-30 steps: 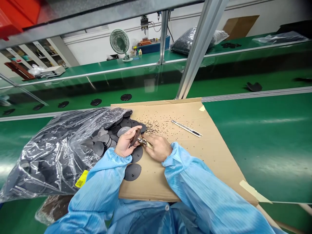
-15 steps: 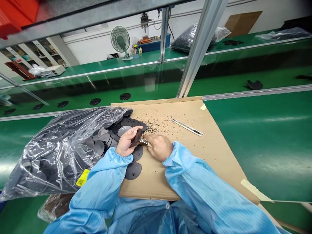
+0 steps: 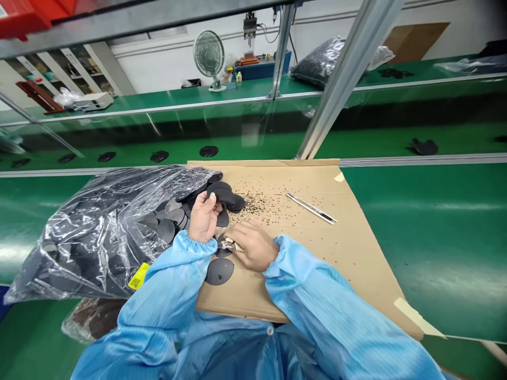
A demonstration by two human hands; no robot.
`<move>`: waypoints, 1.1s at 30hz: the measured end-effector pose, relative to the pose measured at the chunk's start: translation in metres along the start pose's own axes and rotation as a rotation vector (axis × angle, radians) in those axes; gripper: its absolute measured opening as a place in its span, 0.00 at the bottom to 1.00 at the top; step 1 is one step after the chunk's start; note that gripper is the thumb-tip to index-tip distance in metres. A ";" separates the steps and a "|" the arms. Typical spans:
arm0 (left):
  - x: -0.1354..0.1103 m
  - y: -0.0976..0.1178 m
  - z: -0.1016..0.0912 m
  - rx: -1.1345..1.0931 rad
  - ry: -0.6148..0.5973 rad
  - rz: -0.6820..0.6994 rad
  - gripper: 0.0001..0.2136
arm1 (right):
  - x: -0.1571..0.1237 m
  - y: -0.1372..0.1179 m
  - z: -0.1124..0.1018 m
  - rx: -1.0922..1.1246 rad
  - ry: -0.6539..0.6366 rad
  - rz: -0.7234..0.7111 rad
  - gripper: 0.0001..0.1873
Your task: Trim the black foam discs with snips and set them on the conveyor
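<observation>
My left hand grips black round discs by the edge, thumb on top, above the right end of the loose disc pile. My right hand, lower and to the right, is closed around small cutting pliers with pale handles; their metal head points left over a disc lying on the cardboard. Just below the pliers, one flat black disc lies by itself. More loose discs spill from the mouth of a large clear plastic bag full of them, left of my hands.
Tiny black bits are scattered over the cardboard sheet. A slim utility knife lies on its right half. Beyond, small stacks of discs sit spaced along a green belt. A metal post rises behind the cardboard.
My left hand has lifted and turned the discs away from the pliers, so their flat faces show. My right hand with the pliers has dropped slightly. The whole view has shifted a little.
</observation>
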State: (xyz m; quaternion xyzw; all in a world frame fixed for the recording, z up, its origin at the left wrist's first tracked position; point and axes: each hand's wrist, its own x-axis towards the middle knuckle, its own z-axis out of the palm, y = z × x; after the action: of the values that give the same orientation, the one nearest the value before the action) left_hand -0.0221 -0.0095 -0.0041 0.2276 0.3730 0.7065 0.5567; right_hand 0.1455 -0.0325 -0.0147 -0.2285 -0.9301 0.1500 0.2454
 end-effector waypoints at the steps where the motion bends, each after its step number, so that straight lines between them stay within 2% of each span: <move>1: 0.000 0.000 -0.001 0.000 0.006 0.001 0.16 | 0.002 -0.002 0.002 -0.021 -0.041 -0.019 0.15; 5: -0.001 0.001 0.000 0.021 0.018 -0.008 0.17 | 0.007 -0.006 0.006 -0.077 -0.155 -0.007 0.18; 8: -0.002 0.001 0.001 0.059 0.025 -0.048 0.16 | 0.007 -0.006 0.006 -0.067 -0.182 0.009 0.18; 11: -0.003 -0.001 0.002 0.059 0.040 -0.080 0.16 | 0.004 -0.004 0.003 -0.002 -0.124 0.066 0.17; 13: -0.004 -0.002 0.002 0.067 0.049 -0.072 0.15 | 0.002 0.001 0.000 0.103 0.011 0.163 0.16; 15: -0.004 -0.003 0.002 0.106 0.033 -0.056 0.16 | 0.000 0.009 -0.005 0.319 0.216 0.329 0.12; 17: -0.006 -0.005 0.003 0.169 -0.024 -0.049 0.17 | 0.000 0.018 -0.010 0.687 0.388 0.526 0.09; 18: -0.008 -0.006 0.003 0.199 -0.065 -0.053 0.18 | 0.000 0.022 -0.013 0.909 0.429 0.615 0.10; 21: -0.014 -0.011 0.005 0.253 -0.222 -0.098 0.20 | 0.000 0.031 -0.018 1.472 0.394 0.764 0.15; 24: -0.019 -0.015 0.005 0.294 -0.329 -0.117 0.24 | 0.000 0.032 -0.017 1.685 0.350 0.801 0.15; 26: -0.020 -0.016 0.004 0.339 -0.326 -0.109 0.25 | 0.002 0.031 -0.014 1.677 0.381 0.817 0.14; 28: -0.020 -0.017 0.004 0.371 -0.276 -0.112 0.24 | 0.002 0.029 -0.012 1.545 0.462 0.823 0.15; 30: -0.020 -0.016 0.005 0.361 -0.226 -0.132 0.22 | 0.002 0.027 -0.012 1.285 0.536 0.773 0.16; 33: -0.021 -0.015 0.006 0.333 -0.215 -0.161 0.22 | 0.000 0.024 -0.014 0.798 0.563 0.654 0.14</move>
State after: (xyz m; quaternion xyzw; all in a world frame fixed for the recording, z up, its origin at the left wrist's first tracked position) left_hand -0.0020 -0.0267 -0.0100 0.3600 0.4402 0.5599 0.6026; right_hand 0.1607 -0.0099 -0.0125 -0.4248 -0.5818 0.4898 0.4911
